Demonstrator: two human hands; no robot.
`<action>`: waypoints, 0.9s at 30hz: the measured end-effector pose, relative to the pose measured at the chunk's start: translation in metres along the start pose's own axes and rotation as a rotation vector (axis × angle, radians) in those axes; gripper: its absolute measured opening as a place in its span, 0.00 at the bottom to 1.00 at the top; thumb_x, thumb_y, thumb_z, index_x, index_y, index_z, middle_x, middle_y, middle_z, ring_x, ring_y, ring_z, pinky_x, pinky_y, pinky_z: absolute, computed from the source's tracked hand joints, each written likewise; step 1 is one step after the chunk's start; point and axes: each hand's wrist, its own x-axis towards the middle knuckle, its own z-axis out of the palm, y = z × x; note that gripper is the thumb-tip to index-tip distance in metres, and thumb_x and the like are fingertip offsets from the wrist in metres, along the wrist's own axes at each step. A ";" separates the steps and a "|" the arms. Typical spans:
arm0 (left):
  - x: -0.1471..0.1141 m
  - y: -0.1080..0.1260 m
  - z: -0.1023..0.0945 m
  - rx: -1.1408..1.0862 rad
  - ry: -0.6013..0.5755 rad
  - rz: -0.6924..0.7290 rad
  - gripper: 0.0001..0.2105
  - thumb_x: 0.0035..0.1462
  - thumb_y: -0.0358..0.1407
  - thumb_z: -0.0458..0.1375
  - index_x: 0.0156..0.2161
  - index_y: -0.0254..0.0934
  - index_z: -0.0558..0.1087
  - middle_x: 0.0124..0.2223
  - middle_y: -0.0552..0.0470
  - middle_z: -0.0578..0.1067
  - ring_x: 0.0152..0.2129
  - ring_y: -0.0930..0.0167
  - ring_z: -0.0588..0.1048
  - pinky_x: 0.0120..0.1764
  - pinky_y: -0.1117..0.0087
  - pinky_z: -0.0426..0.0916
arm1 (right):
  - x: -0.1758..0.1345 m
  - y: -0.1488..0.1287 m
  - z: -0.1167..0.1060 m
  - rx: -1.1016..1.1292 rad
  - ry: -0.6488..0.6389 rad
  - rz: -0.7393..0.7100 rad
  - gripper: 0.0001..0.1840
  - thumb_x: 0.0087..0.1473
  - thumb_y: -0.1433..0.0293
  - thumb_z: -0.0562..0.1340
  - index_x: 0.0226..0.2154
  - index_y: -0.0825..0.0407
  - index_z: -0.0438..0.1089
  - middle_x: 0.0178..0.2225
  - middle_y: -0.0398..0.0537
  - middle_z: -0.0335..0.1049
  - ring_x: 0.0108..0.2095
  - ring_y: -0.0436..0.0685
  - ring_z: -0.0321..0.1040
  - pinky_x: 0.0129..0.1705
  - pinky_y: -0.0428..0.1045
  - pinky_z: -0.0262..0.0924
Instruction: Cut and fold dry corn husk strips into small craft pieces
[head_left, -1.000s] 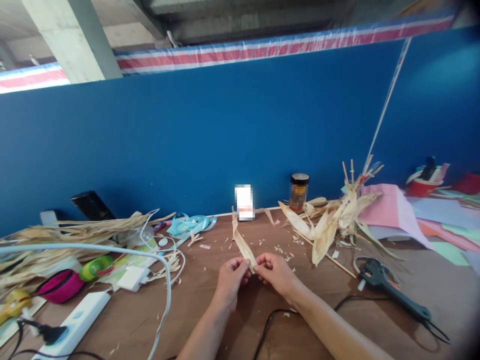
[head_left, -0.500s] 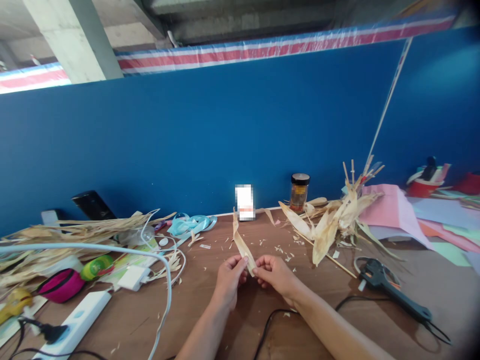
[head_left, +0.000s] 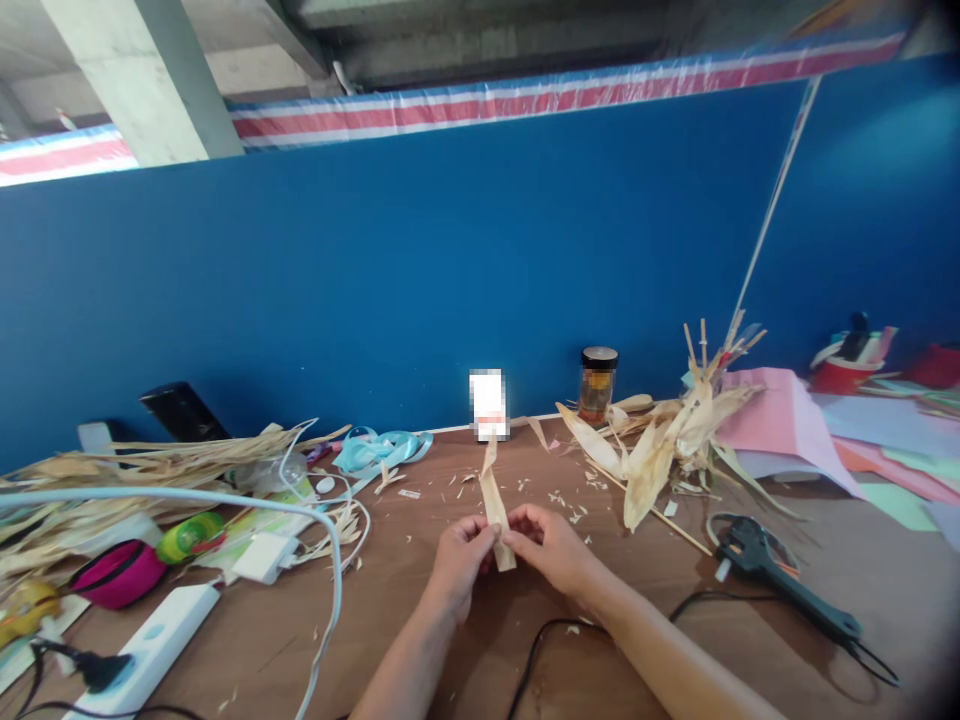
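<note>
Strip [head_left: 493, 502]: is being held between both hands over the middle of the table [head_left: 397, 590], its near end poking out below the thumbs, its narrow, twisted far end pointing at the white block [head_left: 489, 395]; I cannot tell whether those two are touching.
Left hand [head_left: 463, 552]: is pinching the strip's left edge between thumb and forefinger, the other fingers curling in behind.
Right hand [head_left: 550, 545]: is pinching the opposite edge, thumb on top, its fingertips nearly meeting the left hand's.
Scraps [head_left: 577, 514]: are lying scattered beyond the hands.
Cord [head_left: 551, 625]: is running under the right forearm toward the glue gun [head_left: 787, 583], which is resting well to the right.
Husk bunch [head_left: 645, 480]: is spreading at the back right, just before the jar [head_left: 598, 385].
Ribbon [head_left: 384, 450]: is lying loosely coiled at the back left, beside the husk heap [head_left: 172, 462].
Charger [head_left: 266, 557]: is sitting near the pink pouch [head_left: 118, 573], to the left.
Power strip [head_left: 161, 635]: is slanting across the near left corner, a plug [head_left: 101, 668] sitting in it.
Blue panel [head_left: 450, 250]: is standing behind everything.
</note>
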 end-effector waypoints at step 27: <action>-0.008 0.005 0.009 0.095 -0.049 0.027 0.14 0.33 0.42 0.64 0.20 0.33 0.67 0.17 0.57 0.66 0.15 0.78 0.61 0.21 0.77 0.54 | 0.003 0.006 -0.003 -0.018 0.135 0.178 0.08 0.42 0.66 0.58 0.23 0.54 0.66 0.16 0.38 0.60 0.17 0.46 0.53 0.17 0.41 0.50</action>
